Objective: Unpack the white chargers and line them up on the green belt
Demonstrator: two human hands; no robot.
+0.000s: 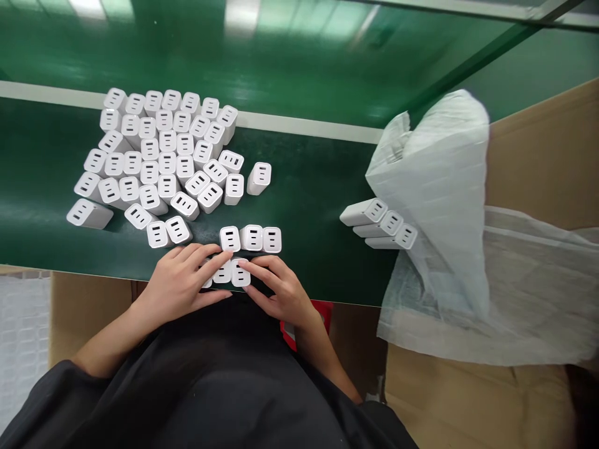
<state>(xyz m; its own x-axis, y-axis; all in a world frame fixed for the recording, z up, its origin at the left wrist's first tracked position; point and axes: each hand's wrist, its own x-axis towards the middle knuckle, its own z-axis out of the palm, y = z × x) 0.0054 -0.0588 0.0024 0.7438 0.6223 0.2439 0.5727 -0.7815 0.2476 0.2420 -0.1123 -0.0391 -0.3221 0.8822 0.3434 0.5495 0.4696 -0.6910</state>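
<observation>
At the near edge of the green table, a short row of white USB chargers (240, 273) stands upright, slotted port ends facing up. My left hand (180, 282) closes around the row's left end, its fingers covering part of it. With thumb and fingers, my right hand (281, 290) grips the charger at the right end. Just beyond my fingers is a second row of three white chargers (253, 237), side by side. A large cluster of the same chargers (167, 142) stands farther back on the left; one charger (88, 214) leans at its left edge.
On the right, three chargers (369, 212) lie tilted against a white translucent plastic bag (440, 162). The bag hangs over cardboard (543, 156). A shiny green panel (299, 62) rises behind the table (318, 187). Something red (322, 312) shows below the table edge.
</observation>
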